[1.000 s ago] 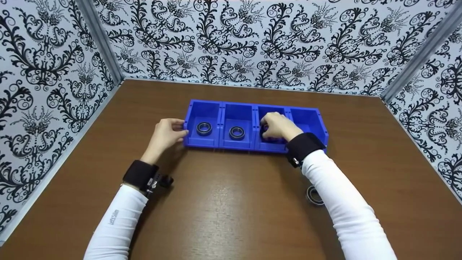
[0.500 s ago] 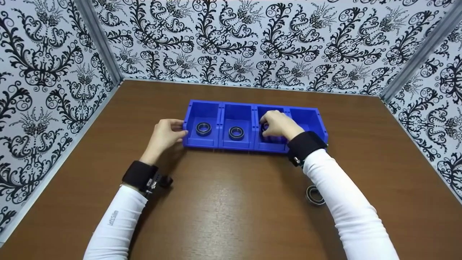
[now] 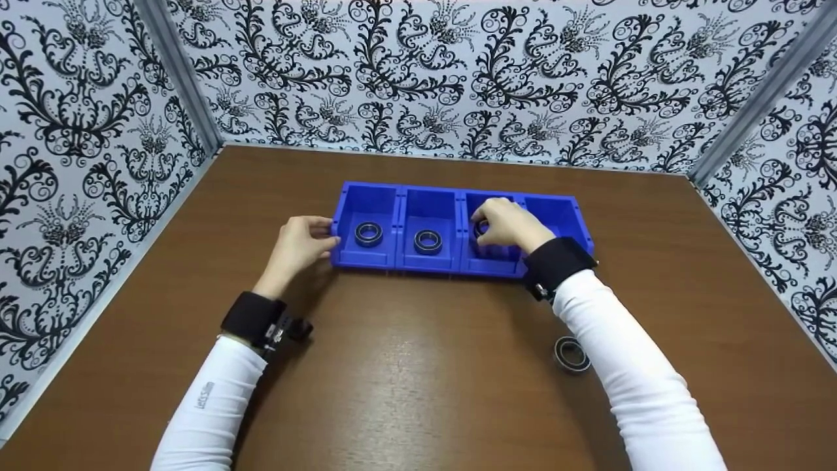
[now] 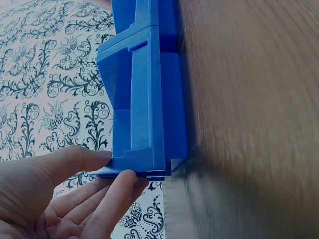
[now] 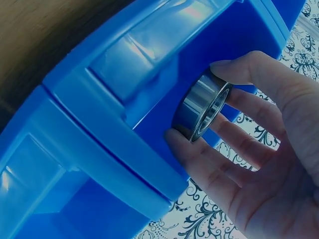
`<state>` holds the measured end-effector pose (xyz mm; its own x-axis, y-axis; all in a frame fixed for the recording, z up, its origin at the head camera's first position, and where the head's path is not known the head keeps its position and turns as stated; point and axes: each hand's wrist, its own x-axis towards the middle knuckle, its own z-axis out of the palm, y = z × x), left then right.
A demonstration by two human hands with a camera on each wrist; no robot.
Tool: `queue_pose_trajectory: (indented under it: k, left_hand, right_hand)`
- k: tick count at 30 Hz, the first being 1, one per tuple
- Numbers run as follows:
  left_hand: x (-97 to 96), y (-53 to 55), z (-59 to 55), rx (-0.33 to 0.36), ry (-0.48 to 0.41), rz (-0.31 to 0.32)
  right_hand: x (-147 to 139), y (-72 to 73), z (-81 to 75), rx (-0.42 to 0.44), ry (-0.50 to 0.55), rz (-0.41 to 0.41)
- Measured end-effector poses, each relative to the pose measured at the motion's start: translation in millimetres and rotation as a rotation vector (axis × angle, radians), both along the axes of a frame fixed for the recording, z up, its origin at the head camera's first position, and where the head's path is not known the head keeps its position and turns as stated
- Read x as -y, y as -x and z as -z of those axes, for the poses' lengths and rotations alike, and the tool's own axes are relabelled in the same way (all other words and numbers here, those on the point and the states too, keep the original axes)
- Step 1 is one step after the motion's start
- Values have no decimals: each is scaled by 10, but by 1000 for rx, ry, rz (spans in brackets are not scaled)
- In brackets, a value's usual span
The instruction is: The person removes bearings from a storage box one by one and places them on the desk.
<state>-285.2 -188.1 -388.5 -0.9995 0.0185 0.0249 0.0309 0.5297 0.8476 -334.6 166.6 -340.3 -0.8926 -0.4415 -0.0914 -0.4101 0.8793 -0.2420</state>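
A row of joined blue bins [image 3: 428,261] stands on the table. The left hand [image 3: 302,243] grips the row's left end wall, its thumb on the rim and fingers outside in the left wrist view. Over the third bin from the left, the right hand [image 3: 509,226] pinches a metal ball bearing [image 5: 203,105] between thumb and fingertip, and the bearing is tilted in the right wrist view. One bearing [image 3: 369,234] lies in the first bin, another bearing [image 3: 428,242] in the second. A further bearing [image 3: 571,354] lies on the table beside the right sleeve.
The brown wooden table [image 3: 392,366] reaches back to patterned walls [image 3: 444,85] with grey corner posts. Each wrist wears a black band [image 3: 254,318] with a small camera. The fourth bin [image 3: 554,216] lies right of the right hand, partly behind it.
The right hand has risen slightly and shifted a little right, still holding the bearing. More of the table bearing shows past the sleeve. The left hand stays on the bin wall.
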Motion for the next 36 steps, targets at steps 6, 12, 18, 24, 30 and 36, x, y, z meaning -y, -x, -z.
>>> queue_pose_trajectory:
  k: [6,12,18,24,30,36]
  left_hand:
    - [7,9,10,-10,10,14]
    - [8,19,10,-9,9,17]
    - [6,20,5,-7,14,12]
    - [6,31,9,-12,16,10]
    - [18,27,19,-9,14,10]
    - [11,26,20,-10,6,9]
  right_hand:
    - [-15,-10,-22,-29,-3,-32]
    - [-20,-23,-62,-39,-3,-46]
    - [-27,-18,-91,-32,0,-44]
    - [-28,-9,-119,-29,1,-37]
    - [-27,-21,-150,-23,6,-30]
    - [-21,-53,-196,-25,9,-35]
